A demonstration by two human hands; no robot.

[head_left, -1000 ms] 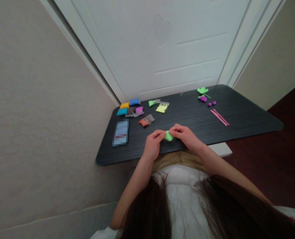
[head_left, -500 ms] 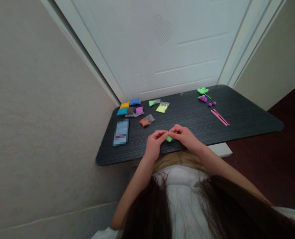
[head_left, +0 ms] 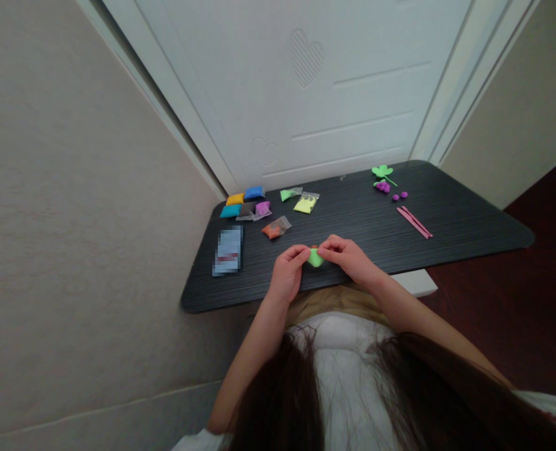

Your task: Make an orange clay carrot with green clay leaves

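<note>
Between my two hands is a small flattened piece of light green modelling clay (head_left: 315,258), with a bit of orange showing just above it. My left hand (head_left: 288,268) pinches its left edge between thumb and fingers. On the opposite edge, my right hand (head_left: 347,255) holds it the same way. Both hands are over the front part of the dark table (head_left: 353,225). Beyond my left hand lies an orange clay packet (head_left: 273,229). To the right of my right hand lie pink modelling tools (head_left: 414,222).
Several coloured clay packets (head_left: 235,199) lie at the back left, above a blurred phone-like rectangle (head_left: 228,250). A yellow packet (head_left: 307,202) and a green packet (head_left: 289,194) lie mid-back. At the back right are a green clay leaf shape (head_left: 382,171), a purple cluster (head_left: 383,186) and purple balls (head_left: 396,197).
My fingers closed together over the green clay, covering most of it, then drew slightly apart, so more of it shows. The things on the table stay in place.
</note>
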